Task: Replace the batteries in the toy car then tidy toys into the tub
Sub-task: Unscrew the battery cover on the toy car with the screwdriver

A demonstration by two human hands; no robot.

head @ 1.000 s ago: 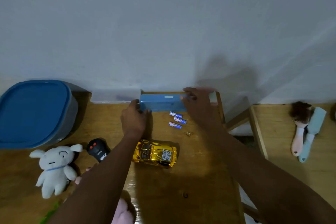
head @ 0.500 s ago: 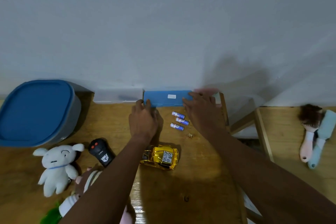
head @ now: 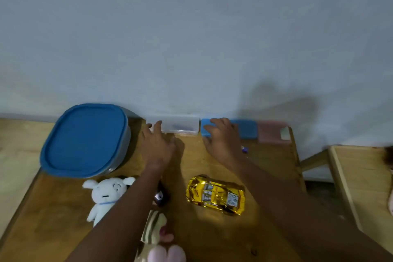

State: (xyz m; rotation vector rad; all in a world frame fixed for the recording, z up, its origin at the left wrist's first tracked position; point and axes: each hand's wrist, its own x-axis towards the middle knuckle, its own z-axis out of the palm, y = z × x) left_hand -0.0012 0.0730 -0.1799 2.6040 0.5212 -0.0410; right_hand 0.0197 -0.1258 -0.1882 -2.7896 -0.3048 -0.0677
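Observation:
The gold toy car lies on the wooden table, near my right forearm. My left hand reaches forward with straight fingers, its fingertips touching the left end of a clear plastic box by the wall. My right hand rests with relaxed fingers on the left end of a blue box. The tip of one battery peeks out beside my right wrist. The tub with its blue lid on stands at the left.
A pink box sits right of the blue one. A white plush, a black remote half under my left arm, and striped and pink soft toys lie near the front. A second wooden table stands to the right.
My left hand has left the blue box and moved left to the clear box. My right hand has slid to the blue box's left end. The view has turned left.

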